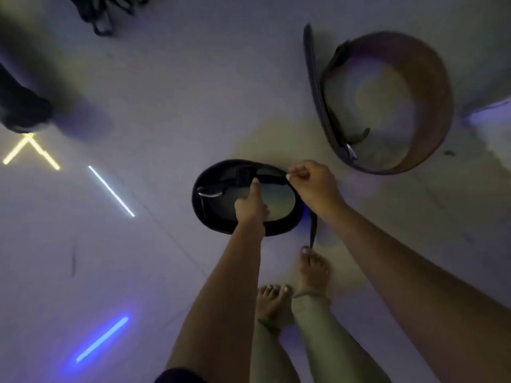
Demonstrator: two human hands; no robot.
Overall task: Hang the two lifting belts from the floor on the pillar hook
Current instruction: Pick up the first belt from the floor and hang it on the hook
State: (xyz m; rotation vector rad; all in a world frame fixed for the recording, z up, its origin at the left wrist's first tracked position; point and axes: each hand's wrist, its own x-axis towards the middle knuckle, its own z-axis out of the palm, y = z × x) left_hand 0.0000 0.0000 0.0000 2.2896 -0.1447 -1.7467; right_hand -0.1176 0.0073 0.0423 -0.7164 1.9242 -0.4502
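Below, black belt [210, 225] blurred, brown belt [425, 87]

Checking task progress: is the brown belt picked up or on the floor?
On the floor: the brown belt lies coiled, untouched; both hands are at the black belt.

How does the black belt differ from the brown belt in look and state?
The black belt is dark and looks smaller; the brown belt is brown inside and looks larger. The left hand and right hand touch the black belt; the brown belt lies untouched. Both are coiled on the floor.
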